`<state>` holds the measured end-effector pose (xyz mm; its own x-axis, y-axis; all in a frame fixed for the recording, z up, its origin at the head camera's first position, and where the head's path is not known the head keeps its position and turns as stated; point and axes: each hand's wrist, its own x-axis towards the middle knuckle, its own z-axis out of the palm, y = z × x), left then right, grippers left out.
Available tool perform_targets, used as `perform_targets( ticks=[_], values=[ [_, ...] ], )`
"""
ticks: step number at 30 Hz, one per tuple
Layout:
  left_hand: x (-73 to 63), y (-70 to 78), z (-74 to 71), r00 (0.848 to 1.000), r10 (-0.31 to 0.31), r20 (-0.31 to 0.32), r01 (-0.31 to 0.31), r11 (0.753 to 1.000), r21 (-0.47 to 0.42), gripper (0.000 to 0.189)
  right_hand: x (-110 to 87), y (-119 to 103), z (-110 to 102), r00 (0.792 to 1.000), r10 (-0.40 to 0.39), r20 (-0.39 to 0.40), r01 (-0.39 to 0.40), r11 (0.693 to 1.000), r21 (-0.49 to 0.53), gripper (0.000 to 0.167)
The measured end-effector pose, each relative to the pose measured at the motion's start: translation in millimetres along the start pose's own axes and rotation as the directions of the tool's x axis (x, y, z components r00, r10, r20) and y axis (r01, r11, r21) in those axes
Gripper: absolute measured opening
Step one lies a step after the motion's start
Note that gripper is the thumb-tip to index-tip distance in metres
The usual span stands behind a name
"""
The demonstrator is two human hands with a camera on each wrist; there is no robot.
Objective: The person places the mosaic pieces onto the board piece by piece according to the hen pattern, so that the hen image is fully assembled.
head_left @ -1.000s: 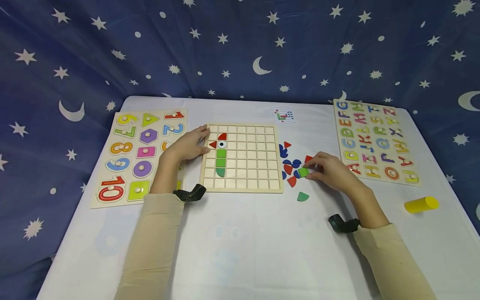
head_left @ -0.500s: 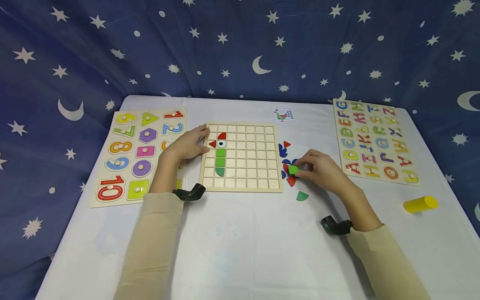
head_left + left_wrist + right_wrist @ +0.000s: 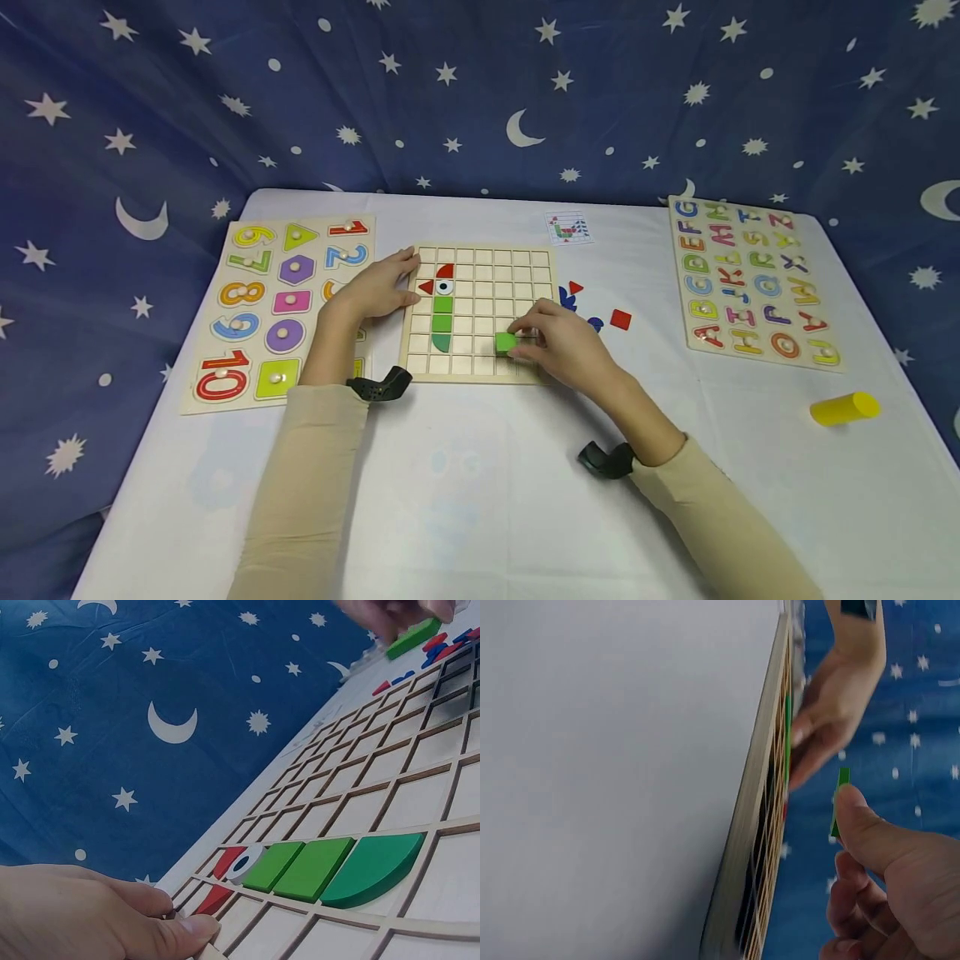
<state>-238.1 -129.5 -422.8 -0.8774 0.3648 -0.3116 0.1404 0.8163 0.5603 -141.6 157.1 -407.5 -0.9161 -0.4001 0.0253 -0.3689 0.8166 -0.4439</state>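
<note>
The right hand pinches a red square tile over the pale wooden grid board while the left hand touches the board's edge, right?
The colour is wrong: the head view shows the right hand pinching a green square tile. The rest stands.

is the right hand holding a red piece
No, the right hand pinches a green square above the grid board.
</note>
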Motion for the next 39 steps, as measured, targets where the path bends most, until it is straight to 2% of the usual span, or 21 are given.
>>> perform_targets(
  ticks=[7,14,29,39],
  values=[
    [-0.6,0.0,-1.0,1.000,0.008,-0.001,-0.008,1.000,0.013,0.071,18.6,-21.1,19.7,1.000,-0.001,-0.006,0.002,1.000,0.008,0.031],
    [0.0,0.4,-0.8,1.000,0.004,0.003,-0.004,1.000,0.011,0.071,28.1,-30.3,32.5,1.000,-0.001,0.002,0.001,1.000,0.018,0.030],
    [-0.3,-1.6,-0.3,1.000,-0.008,0.000,0.008,1.000,0.004,0.071,35.0,-32.9,45.6,0.999,0.032,0.026,-0.033,0.999,0.035,0.030],
    [-0.6,1.2,0.4,1.000,0.001,-0.013,-0.001,1.000,0.007,0.071,33.9,-32.1,47.3,0.999,0.054,-0.001,-0.054,0.998,0.036,0.031]
  ],
)
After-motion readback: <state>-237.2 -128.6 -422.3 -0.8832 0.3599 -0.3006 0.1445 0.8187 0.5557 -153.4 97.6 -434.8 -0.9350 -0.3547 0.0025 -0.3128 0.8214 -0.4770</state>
